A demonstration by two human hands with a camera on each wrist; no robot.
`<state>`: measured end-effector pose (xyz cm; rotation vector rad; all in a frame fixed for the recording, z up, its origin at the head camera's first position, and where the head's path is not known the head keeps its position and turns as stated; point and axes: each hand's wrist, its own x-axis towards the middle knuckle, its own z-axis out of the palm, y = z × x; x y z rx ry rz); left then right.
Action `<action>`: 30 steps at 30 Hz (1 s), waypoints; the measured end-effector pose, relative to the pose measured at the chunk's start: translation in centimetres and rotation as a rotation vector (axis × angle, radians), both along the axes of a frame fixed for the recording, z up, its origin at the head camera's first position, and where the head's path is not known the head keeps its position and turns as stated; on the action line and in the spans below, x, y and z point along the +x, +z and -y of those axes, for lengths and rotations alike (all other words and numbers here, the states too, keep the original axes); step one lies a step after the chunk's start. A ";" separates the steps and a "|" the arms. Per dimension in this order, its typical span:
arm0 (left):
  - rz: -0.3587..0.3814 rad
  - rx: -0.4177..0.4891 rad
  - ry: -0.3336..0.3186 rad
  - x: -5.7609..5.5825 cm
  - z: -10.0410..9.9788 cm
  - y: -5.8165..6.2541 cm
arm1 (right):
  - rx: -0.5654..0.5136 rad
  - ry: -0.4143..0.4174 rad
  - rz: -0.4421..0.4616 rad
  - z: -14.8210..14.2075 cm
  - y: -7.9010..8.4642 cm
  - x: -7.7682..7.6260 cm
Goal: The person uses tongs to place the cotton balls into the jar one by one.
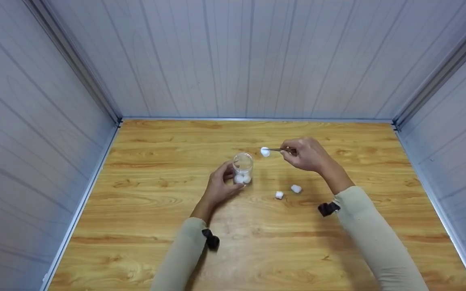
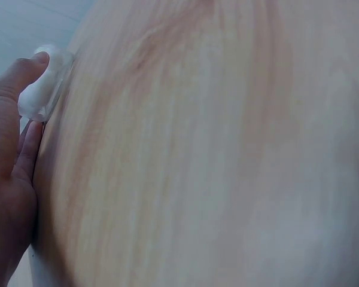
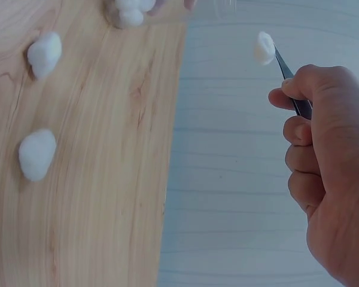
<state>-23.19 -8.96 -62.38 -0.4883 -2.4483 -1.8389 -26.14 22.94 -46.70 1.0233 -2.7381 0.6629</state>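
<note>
My left hand (image 1: 220,185) grips a clear glass jar (image 1: 243,161) around its side, thumb and fingers on opposite faces. White cotton balls (image 1: 242,178) lie in the bottom of the jar. In the right hand (image 1: 306,154) I pinch a pair of dark metal tweezers (image 3: 285,67) between thumb and forefinger, the other fingers curled. The tweezers' tips hold one cotton ball (image 3: 265,48), raised above the table to the right of the jar's mouth. In the left wrist view the thumb (image 2: 25,75) lies against the jar, with white cotton showing behind the glass.
Two loose cotton balls, one nearer the jar (image 1: 279,195) and one farther right (image 1: 296,188), lie on the wood-grain table (image 1: 144,210). Pale panelled walls (image 1: 233,60) enclose the table at the back and both sides. A small black device (image 1: 329,209) sits at each wrist.
</note>
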 end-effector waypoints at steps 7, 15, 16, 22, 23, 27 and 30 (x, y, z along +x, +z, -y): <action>0.007 -0.009 0.002 0.0 0.0 0.1 | -0.017 0.020 -0.001 1.1 0.4 -0.1; 0.012 -0.008 -0.006 0.0 0.1 -0.1 | -0.036 0.045 -0.017 2.5 0.6 0.0; 0.011 -0.005 -0.005 0.0 0.1 -0.1 | -0.037 0.048 -0.015 2.7 0.6 0.0; 0.022 0.002 0.005 0.1 0.1 0.1 | -0.046 0.078 0.004 3.7 0.5 -0.1; 0.027 0.002 0.005 0.1 0.1 0.1 | -0.048 0.083 0.005 3.8 0.5 -0.1; 0.025 -0.005 0.006 0.0 0.1 0.0 | -0.056 0.100 -0.007 4.2 0.3 -0.1; 0.020 -0.001 0.006 0.0 0.0 0.0 | -0.063 0.106 -0.028 4.6 0.3 -0.2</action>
